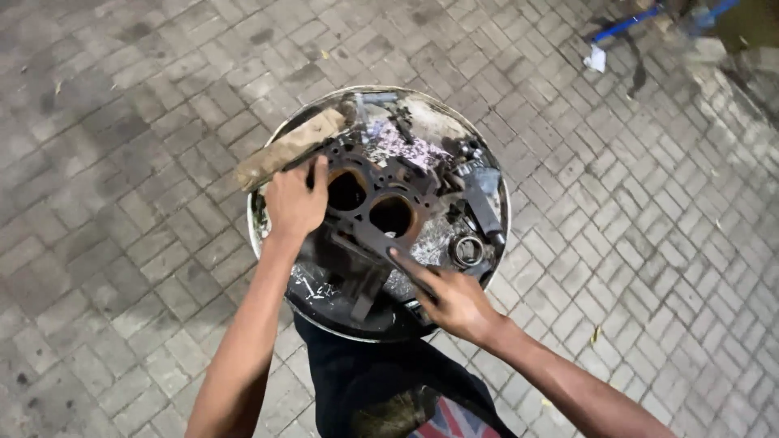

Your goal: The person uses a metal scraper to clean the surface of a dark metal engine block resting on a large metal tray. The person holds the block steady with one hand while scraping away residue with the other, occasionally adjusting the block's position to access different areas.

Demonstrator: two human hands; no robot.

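Round metal drum top (pixel 324 320) is seen on grey paving (pixel 122 122). Flat rusty gasket (pixel 369 203) w/ two round holes lies on it, pinned under spread fingers of left hand (pixel 294 203) & pressed by extended fingers of right hand (pixel 454 300). Small bearing ring (pixel 467 250) lies just beyond right fingertips.

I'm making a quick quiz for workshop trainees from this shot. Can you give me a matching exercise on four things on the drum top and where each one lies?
Things:
1. head gasket
2. left hand
3. right hand
4. metal ring

Places:
A. on the gasket's near edge
B. on the gasket's far left end
C. flat across the middle of the drum top
D. to the right of the gasket

Pairs: 1-C, 2-B, 3-A, 4-D
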